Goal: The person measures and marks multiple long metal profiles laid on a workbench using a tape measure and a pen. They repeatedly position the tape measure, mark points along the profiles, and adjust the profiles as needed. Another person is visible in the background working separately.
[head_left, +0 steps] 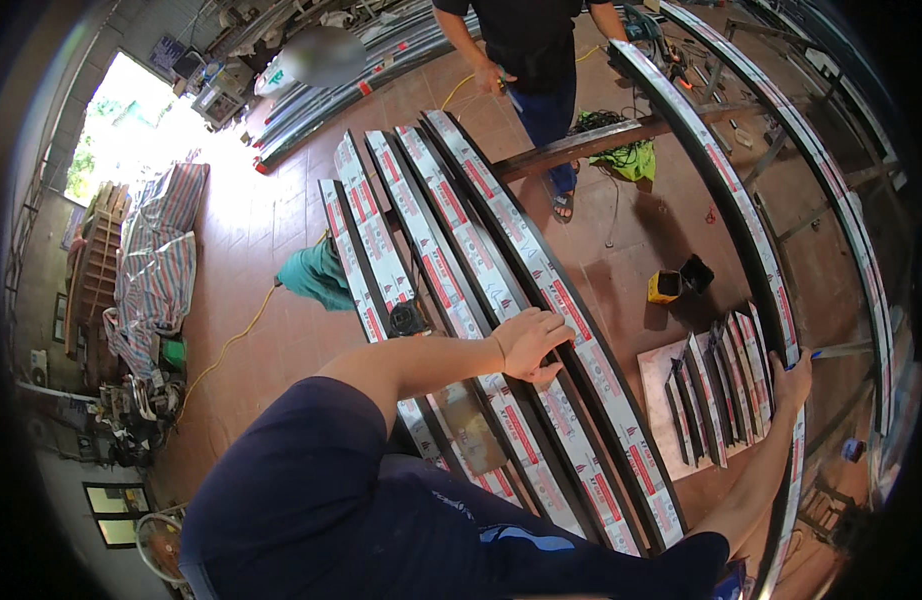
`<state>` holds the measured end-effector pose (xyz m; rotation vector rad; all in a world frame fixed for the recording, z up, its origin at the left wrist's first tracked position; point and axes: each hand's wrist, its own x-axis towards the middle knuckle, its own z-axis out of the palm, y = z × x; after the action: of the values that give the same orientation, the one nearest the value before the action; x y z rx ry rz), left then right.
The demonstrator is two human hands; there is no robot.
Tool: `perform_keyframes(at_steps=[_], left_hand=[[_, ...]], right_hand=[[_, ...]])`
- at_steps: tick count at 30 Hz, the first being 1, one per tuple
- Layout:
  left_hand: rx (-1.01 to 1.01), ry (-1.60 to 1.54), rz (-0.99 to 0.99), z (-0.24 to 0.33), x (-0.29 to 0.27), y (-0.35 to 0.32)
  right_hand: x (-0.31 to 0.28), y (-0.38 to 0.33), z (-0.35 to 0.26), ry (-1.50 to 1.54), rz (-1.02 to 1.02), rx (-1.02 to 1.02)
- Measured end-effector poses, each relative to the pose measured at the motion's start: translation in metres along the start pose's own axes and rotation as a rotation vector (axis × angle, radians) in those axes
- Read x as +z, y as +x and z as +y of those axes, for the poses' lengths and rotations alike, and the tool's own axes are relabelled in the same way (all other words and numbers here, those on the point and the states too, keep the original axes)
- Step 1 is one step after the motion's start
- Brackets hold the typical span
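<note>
Several long profile bars (444, 268) with white-and-red film and dark sides lie side by side before me. My left hand (533, 345) reaches across them, its fingers curled over the edge of one bar (583, 455) near the rightmost one. Off to the right, my right hand (793, 380) is wrapped round a separate long bar (733, 190). A thin blue pen-like item (839, 351) sticks out beside those fingers; whether they hold it I cannot tell. A small black device (407, 318) sits among the bars left of my left hand.
Short cut profile pieces (716, 385) lie on a board between my hands. A yellow-and-black container (665, 287) stands beyond them. A person (531, 60) in dark clothes stands at the far side by a crossbeam (621, 135). A yellow cord (226, 350) runs across the tiled floor.
</note>
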<state>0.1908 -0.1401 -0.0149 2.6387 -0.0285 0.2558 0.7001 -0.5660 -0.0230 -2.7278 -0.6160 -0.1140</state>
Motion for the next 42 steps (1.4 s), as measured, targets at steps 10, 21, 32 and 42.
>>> perform_keyframes(at_steps=[10,21,32,42], left_hand=[[0.012,0.015,0.013,-0.009,0.011,-0.005],[-0.112,-0.044,0.086,-0.002,-0.033,-0.059],[-0.243,0.182,-0.156,-0.115,-0.159,-0.217],[0.117,-0.055,-0.25,-0.162,-0.193,-0.256]], right_hand=[[-0.15,-0.097,-0.099,-0.107,0.089,-0.066],[-0.305,-0.245,-0.275,-0.088,-0.029,-0.056],[-0.181,-0.446,-0.439,-0.256,-0.267,-0.03],[-0.102,-0.511,-0.487,-0.131,-0.273,0.039]])
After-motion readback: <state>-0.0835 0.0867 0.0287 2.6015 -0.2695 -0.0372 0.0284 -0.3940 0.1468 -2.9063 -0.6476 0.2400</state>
